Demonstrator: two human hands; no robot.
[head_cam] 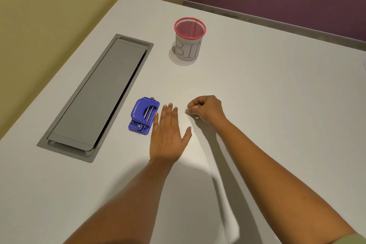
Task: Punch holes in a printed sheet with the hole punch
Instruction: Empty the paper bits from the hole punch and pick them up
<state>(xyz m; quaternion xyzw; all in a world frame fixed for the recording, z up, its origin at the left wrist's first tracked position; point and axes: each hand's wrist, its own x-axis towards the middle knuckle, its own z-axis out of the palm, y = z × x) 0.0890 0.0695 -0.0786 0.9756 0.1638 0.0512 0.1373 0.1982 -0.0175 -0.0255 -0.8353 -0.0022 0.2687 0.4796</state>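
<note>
One hole punch lies on the white tabletop, near its middle and just beside the left hand. The punch is blue plastic, with a broad rounded lever at the far end, two parallel metal rods across its middle and a flat base plate with small metal fittings at the near end. It rests flat, its long axis running roughly away from the person and tilted slightly to the right. The left hand is open, palm down, fingers extended and close together, thumb spread to the right; the little-finger side is at the right edge of the punch, and contact cannot be confirmed. The right hand is apart from the left, to its right, with the fingers curled and the fingertips pinched on something small and pale, too small to identify. One pen cup stands upright farther back: pink mesh, pink rim, wrapped in white paper lettered "BIN". One long grey cable hatch is set flush into the tabletop to the left of the punch, with its lid closed. No printed sheet can be clearly made out.
</note>
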